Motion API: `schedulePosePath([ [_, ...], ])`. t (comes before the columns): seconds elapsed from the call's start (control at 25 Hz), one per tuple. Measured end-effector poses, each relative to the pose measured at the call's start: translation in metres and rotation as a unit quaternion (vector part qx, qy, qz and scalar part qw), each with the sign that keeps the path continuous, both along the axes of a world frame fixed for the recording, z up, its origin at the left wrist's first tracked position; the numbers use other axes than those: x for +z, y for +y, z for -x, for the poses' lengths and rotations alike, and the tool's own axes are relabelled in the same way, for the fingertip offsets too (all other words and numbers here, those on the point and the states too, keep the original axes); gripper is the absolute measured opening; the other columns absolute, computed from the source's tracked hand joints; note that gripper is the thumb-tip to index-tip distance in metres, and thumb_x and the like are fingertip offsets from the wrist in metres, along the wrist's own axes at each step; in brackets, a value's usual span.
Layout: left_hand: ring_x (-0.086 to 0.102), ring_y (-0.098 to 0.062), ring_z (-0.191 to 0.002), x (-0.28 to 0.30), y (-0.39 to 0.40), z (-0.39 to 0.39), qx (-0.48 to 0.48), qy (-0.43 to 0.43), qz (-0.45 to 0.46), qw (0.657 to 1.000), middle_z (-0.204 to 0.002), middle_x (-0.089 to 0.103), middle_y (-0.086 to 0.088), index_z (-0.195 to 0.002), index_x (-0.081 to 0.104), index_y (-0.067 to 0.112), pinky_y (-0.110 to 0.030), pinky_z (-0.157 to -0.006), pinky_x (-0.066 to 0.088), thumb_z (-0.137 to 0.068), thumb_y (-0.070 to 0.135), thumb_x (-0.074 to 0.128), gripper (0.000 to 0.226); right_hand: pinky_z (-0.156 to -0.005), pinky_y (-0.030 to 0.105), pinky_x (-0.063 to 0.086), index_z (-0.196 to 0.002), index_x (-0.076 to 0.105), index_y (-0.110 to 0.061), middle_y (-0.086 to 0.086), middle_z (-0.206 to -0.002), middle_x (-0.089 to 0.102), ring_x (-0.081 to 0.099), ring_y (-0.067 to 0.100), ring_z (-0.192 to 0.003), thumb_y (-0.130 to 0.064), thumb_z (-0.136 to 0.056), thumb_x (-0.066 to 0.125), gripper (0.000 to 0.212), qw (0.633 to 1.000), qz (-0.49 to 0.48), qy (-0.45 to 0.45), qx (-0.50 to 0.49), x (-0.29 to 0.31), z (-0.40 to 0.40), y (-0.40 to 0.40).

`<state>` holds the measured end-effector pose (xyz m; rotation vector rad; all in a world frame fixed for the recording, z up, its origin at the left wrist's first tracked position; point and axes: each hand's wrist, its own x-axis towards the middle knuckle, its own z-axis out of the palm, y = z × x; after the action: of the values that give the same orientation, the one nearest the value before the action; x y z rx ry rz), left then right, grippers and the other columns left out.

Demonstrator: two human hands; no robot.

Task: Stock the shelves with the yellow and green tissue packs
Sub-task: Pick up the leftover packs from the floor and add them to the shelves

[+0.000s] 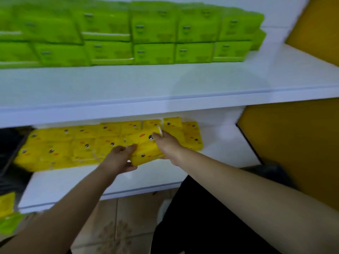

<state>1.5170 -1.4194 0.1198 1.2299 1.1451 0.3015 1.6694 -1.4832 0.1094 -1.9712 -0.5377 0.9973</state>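
Between my two hands is a yellow tissue pack (145, 149) with a duck-face print, tilted, at the front of the yellow packs on the lower white shelf (77, 182). My left hand (119, 159) grips its left end, thumb underneath and fingers on top. My right hand (167, 143) holds its right side, fingers curled over the top edge. Several yellow packs (60, 145) lie in rows behind and to the left. Green tissue packs (152, 33) are stacked two high along the upper shelf (128, 85).
More yellow and green packs (7, 213) sit at the lower left edge of view. A yellow wall panel (297, 140) bounds the shelves on the right. Bare shelf board lies right of the yellow rows. Tiled floor (117, 226) and my dark trouser leg are below.
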Motion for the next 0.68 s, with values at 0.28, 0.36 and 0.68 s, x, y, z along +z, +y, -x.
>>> schedulePosePath([
  [0.28,0.067,-0.027,-0.082,-0.007,-0.033,-0.168,-0.250,0.083,-0.054,0.963,-0.101,0.061,-0.010,-0.128,0.052,0.005,-0.043,-0.082,0.057,-0.097,0.040,0.051,0.046,-0.095,0.047,0.050,-0.132,0.049,-0.016,0.010,-0.127,0.054,0.056,0.034,-0.114,-0.042,-0.097,0.046,0.044,0.984,0.011,0.064,-0.168,-0.017,-0.151,-0.083],
  [0.36,0.064,-0.023,-0.073,-0.021,-0.028,-0.205,-0.273,0.093,-0.063,0.956,-0.104,0.057,-0.012,-0.127,0.053,0.003,-0.037,-0.073,0.056,-0.098,0.033,0.052,0.041,-0.092,0.044,0.051,-0.129,0.047,-0.026,0.004,-0.119,0.053,0.056,0.028,-0.106,-0.041,-0.096,0.051,0.037,0.972,-0.003,0.155,-0.178,-0.020,-0.168,-0.093],
  [0.68,0.061,-0.022,-0.091,-0.102,0.042,-0.263,-0.333,0.172,-0.170,0.911,-0.107,0.062,-0.006,-0.135,0.050,0.012,-0.032,-0.078,0.049,-0.097,0.036,0.053,0.045,-0.050,0.030,0.053,-0.133,0.046,-0.016,0.011,-0.123,0.057,0.061,0.027,-0.101,-0.030,-0.085,0.066,0.054,0.947,0.033,0.147,-0.283,-0.078,-0.243,-0.028],
])
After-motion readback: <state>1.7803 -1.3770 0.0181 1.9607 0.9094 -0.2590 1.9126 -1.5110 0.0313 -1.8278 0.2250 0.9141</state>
